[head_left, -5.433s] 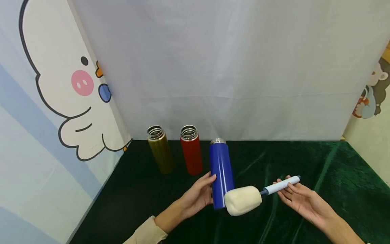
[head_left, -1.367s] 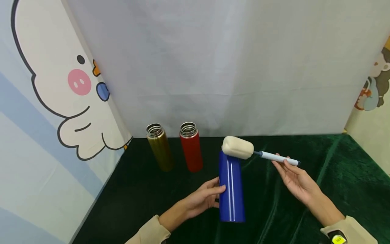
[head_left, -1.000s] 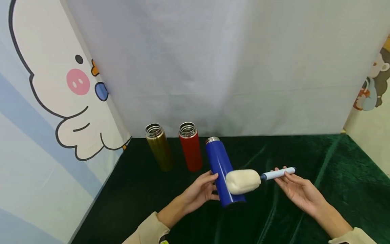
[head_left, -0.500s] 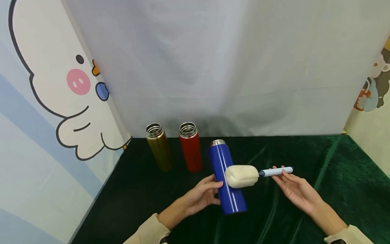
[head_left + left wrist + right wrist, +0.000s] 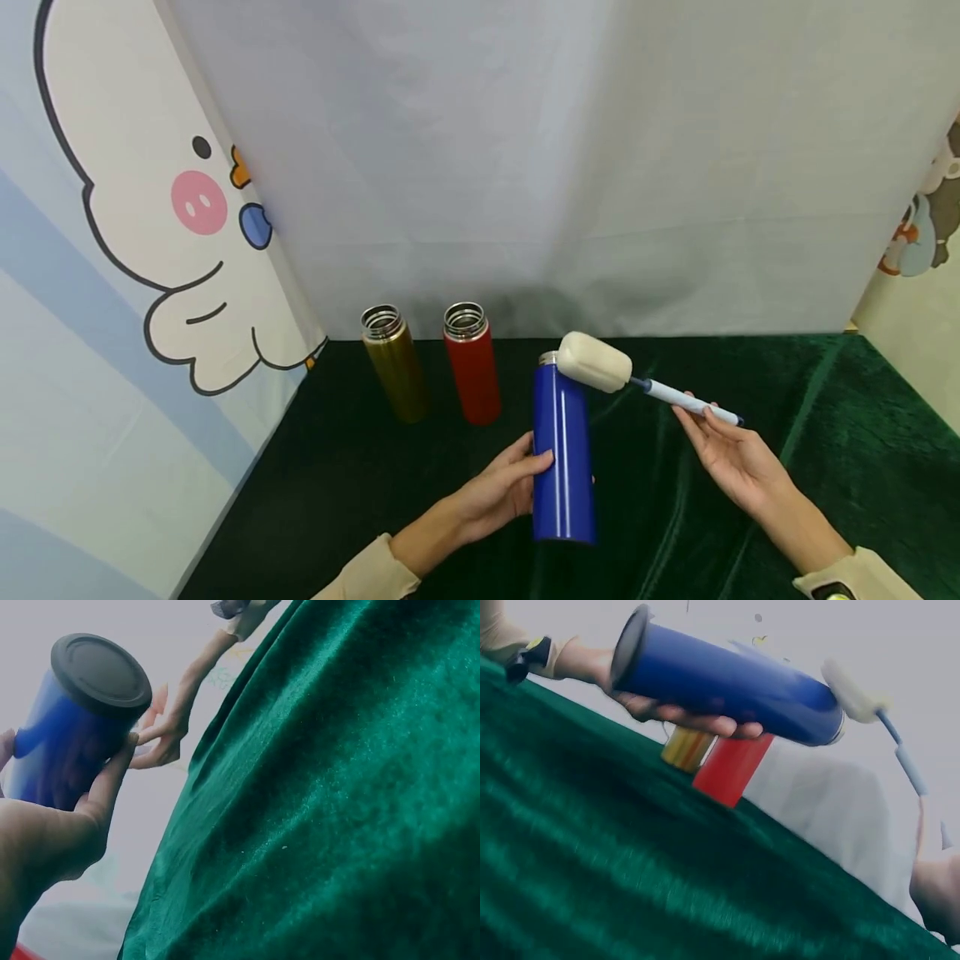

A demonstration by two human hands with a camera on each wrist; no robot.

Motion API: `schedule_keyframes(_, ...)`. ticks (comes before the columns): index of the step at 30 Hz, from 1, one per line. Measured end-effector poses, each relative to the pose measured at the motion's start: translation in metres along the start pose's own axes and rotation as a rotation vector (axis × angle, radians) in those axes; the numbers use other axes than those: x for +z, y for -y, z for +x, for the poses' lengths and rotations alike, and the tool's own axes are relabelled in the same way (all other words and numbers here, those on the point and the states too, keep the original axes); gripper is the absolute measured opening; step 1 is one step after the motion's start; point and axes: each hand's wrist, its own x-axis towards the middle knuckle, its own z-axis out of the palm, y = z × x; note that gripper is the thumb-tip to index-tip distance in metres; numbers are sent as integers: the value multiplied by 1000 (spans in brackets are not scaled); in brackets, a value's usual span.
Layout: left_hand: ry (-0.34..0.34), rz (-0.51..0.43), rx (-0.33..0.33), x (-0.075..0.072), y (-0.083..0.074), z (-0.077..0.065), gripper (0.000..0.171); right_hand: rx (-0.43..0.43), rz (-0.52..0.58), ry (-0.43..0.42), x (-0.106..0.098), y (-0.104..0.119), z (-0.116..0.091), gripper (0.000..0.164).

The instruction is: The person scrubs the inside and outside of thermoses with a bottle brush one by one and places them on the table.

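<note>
My left hand (image 5: 495,493) grips a blue vacuum bottle (image 5: 564,462) around its lower half. The bottle is held off the table, its black base (image 5: 103,671) facing the left wrist camera. Between the thumb and fingers of my right hand (image 5: 738,467) is the pale handle of a sponge bottle brush (image 5: 595,362). The cream sponge head lies against or just in front of the bottle's steel neck, on its outside; in the right wrist view the sponge (image 5: 849,691) meets the mouth end. The inside of the bottle is hidden.
A gold bottle (image 5: 397,375) and a red bottle (image 5: 474,375) stand lidless to the left, mouths up. Dark green velvet cloth (image 5: 817,467) covers the table. A pale curtain (image 5: 600,167) rises behind, and a printed cartoon panel (image 5: 135,192) borders the left.
Over the last half second the sponge has moved up from the bottle's side to its neck, its handle now sloping down rightward. The bottle has become more upright. Both hands keep their holds.
</note>
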Motion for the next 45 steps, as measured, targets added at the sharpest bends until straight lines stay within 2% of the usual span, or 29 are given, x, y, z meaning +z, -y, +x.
schedule_keyframes(5, -38, -31, 27, -3, -1, 3, 67, 140, -94, 42, -9, 1, -11, 28)
schedule_keyframes(9, -85, -74, 58, -3, -2, 5, 68, 251, -171, 168, -16, 1, -16, 45)
schedule_keyframes(12, -98, -97, 76, -3, -3, 7, 68, 278, -215, 246, -19, 1, -17, 50)
schedule_keyframes(14, -96, -89, 75, -4, -3, 9, 67, 284, -232, 267, -20, 1, -17, 50)
schedule_keyframes(19, -77, -52, 49, -5, -6, 8, 64, 277, -262, 249, -19, 3, -12, 50)
schedule_keyframes(24, -45, -17, 2, -2, -5, 2, 65, 222, -232, 160, -12, 2, -3, 43)
schedule_keyframes(28, -13, 56, -12, 3, -1, 0, 68, 133, -161, 119, -3, -1, 1, 32)
schedule_keyframes(31, 10, 91, -4, 4, 2, 1, 71, 64, -54, 116, 2, -1, 2, 26)
schedule_keyframes(33, 31, 89, -1, 2, 5, 3, 73, 27, 7, 104, 4, 0, 1, 25)
schedule_keyframes(36, 62, 87, 21, -15, 13, 12, 75, 5, 36, 62, 2, 3, -2, 25)
schedule_keyframes(40, 56, 79, 61, -29, 15, 19, 74, 45, -36, 5, -5, 6, -10, 22)
schedule_keyframes(42, 27, 52, 79, -26, 9, 17, 74, 99, -76, 13, -9, 8, -14, 24)
schedule_keyframes(45, -33, -4, 88, -17, -1, 13, 72, 185, -125, 87, -15, 9, -19, 37)
